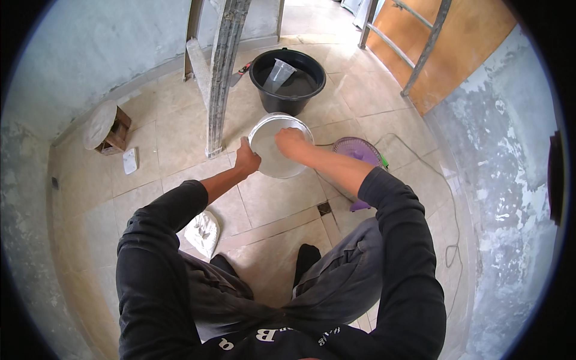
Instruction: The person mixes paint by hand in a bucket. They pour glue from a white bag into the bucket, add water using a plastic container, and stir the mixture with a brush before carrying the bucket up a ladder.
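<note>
A white bucket (273, 165) with a pale grey-white inside stands on the floor in front of me. My left hand (247, 158) is closed on its left rim. Over the bucket's opening is my right hand (293, 144), curled into a fist; what it holds, if anything, is hidden. Just beyond the bucket sits a round black tub (285, 106) with dark liquid-looking contents. A clear plastic cup (279, 75) leans inside that tub.
A paint-spattered ladder (223, 78) stands at left, another ladder (414, 66) against an orange-brown board. A purple fan (360, 150) trails a cable on the right. A scraper (241, 72) lies by the tub, a white bag (202, 233) near my foot, a wooden stool (111, 129) far left.
</note>
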Action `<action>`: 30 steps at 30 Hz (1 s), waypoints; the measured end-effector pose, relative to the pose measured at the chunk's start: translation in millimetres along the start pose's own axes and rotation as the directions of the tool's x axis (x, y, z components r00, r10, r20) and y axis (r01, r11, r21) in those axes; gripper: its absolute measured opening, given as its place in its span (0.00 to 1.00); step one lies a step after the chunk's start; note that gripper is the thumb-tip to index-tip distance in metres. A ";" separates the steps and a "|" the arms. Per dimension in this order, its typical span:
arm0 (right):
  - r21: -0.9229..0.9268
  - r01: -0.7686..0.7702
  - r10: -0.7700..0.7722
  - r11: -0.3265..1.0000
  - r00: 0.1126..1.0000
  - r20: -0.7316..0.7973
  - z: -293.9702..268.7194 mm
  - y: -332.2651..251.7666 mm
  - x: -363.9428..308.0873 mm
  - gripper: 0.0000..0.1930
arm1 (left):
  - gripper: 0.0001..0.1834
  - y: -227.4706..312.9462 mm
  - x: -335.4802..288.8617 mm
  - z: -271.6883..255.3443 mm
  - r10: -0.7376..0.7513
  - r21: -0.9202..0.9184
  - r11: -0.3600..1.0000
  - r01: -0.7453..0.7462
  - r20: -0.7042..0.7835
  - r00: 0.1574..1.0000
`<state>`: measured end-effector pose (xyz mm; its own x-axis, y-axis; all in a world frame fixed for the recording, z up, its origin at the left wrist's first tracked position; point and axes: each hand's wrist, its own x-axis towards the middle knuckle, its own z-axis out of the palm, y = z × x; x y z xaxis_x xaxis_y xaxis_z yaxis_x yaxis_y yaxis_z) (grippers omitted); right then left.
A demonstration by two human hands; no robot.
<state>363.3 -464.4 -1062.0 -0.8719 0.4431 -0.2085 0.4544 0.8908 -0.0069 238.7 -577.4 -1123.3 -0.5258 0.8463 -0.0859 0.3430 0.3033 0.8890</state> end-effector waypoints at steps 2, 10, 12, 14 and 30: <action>0.061 0.026 -0.030 0.998 0.997 0.068 7.6 -3.5 -4.3 0.12 | 0.20 10.0 -3.5 0.6 -0.047 -0.050 0.998 0.048 0.022 0.999; 0.370 0.069 -0.011 0.926 0.988 -0.156 16.1 -6.1 -2.8 0.11 | 0.19 10.8 -1.2 0.6 -0.060 -0.079 0.995 0.061 0.010 0.998; 0.288 0.082 -0.007 0.954 0.967 -0.254 10.9 -8.9 -0.6 0.10 | 0.19 9.7 -0.2 -1.3 -0.083 -0.063 0.995 0.084 0.014 0.996; 0.118 0.081 -0.041 0.990 0.948 -0.314 5.3 -6.6 -0.1 0.09 | 0.19 13.5 0.0 -1.9 -0.071 -0.069 0.995 0.072 0.021 0.997; 0.308 -0.082 0.055 0.948 0.994 0.095 24.0 -9.9 -1.3 0.14 | 0.21 -10.6 9.5 7.0 0.059 0.032 0.998 -0.060 0.036 0.998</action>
<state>364.3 -476.1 -1085.2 -0.8242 0.4803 -0.3001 0.5585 0.7770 -0.2904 235.5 -569.6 -1136.7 -0.4766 0.8778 -0.0494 0.3984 0.2657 0.8779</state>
